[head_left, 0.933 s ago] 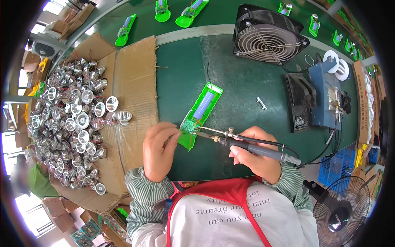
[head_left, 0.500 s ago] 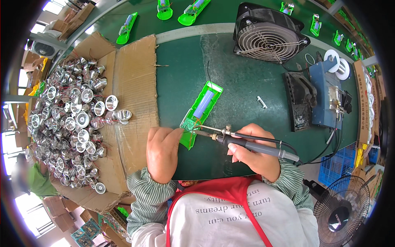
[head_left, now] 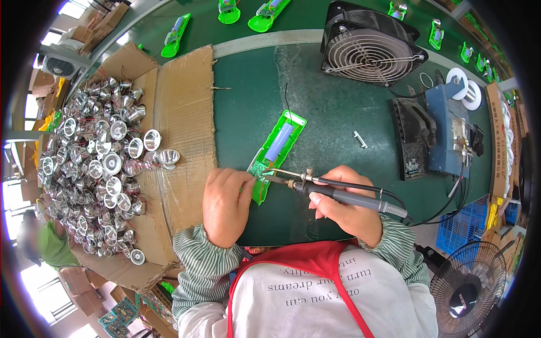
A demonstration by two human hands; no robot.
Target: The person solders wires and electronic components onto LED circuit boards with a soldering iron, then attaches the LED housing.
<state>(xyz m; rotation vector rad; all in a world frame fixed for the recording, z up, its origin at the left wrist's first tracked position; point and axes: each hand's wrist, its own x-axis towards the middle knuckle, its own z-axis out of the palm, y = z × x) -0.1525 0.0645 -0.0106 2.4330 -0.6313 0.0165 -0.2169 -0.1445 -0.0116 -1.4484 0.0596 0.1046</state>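
A bright green plastic housing [head_left: 295, 125] lies slantwise on the table in front of me, with a blue cylindrical battery [head_left: 280, 141] and a small green circuit board [head_left: 260, 170] in it. My right hand [head_left: 348, 205] grips a grey soldering iron [head_left: 352, 198] with a wire-feed tube clamped along it. The iron's tip and the tube's end meet at the board. My left hand [head_left: 228, 201] is pinched closed at the board's left edge; whatever its fingertips hold is hidden. A thin black wire [head_left: 287, 97] sticks out from the housing's far end.
To the left stands an open cardboard box [head_left: 186, 135] heaped with silver reflector cups [head_left: 112, 163]. A black fan [head_left: 369, 53] stands at the back, beside a blue solder-feeding unit [head_left: 442, 129] and a black iron stand [head_left: 411, 138]. A small white part [head_left: 359, 139] lies right of the housing. More green housings [head_left: 176, 36] line the far side.
My left hand has shifted slightly to the right and away from me. The iron stays at the board, its handle tilted a little differently. The view has turned very slightly.
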